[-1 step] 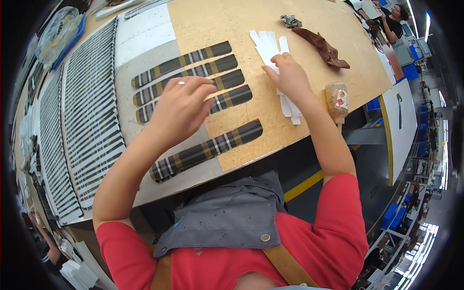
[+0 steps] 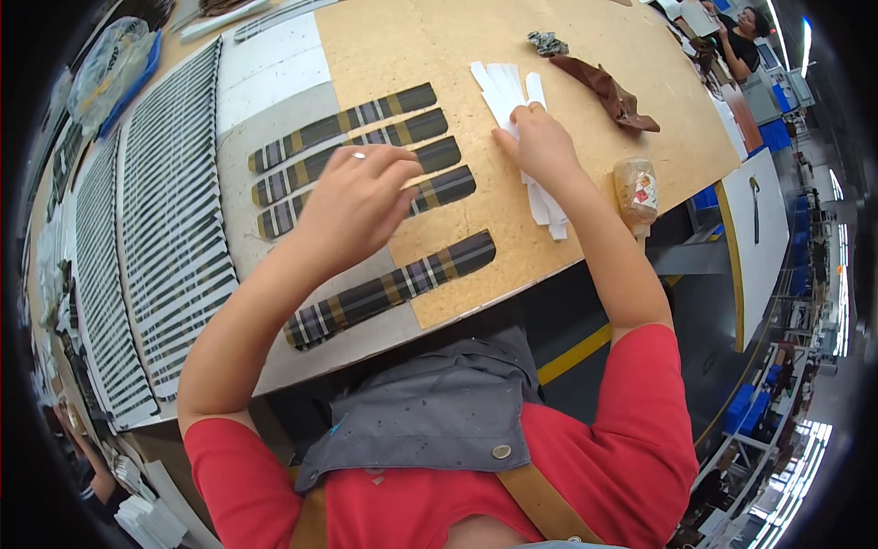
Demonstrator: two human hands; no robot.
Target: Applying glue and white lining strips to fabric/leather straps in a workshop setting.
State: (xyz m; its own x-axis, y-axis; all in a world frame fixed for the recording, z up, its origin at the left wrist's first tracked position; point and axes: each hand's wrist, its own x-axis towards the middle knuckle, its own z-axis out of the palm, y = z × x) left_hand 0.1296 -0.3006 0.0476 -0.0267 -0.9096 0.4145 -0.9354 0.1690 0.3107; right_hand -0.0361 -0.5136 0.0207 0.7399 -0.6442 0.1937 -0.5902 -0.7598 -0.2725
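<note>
Along the worktable's (image 2: 393, 55) near edge lie one plaid strip (image 2: 393, 286) and, farther right, a clear bottle (image 2: 636, 190); white strips (image 2: 502, 91) lie farther in; striped rows (image 2: 174, 210) line its left end.

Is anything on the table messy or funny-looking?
Yes: the brown scrap and gray wad, right of the white strips, are crumpled, while the checked strips lie flat. The nearest strip sits apart from the other four.

Right hand (image 2: 541, 151) on white strips (image 2: 498, 89), left hand (image 2: 361, 201) over plaid pieces (image 2: 395, 286), 5 on table (image 2: 393, 46), bottle (image 2: 637, 192) near table edge, brown material (image 2: 605, 90) beyond
</note>
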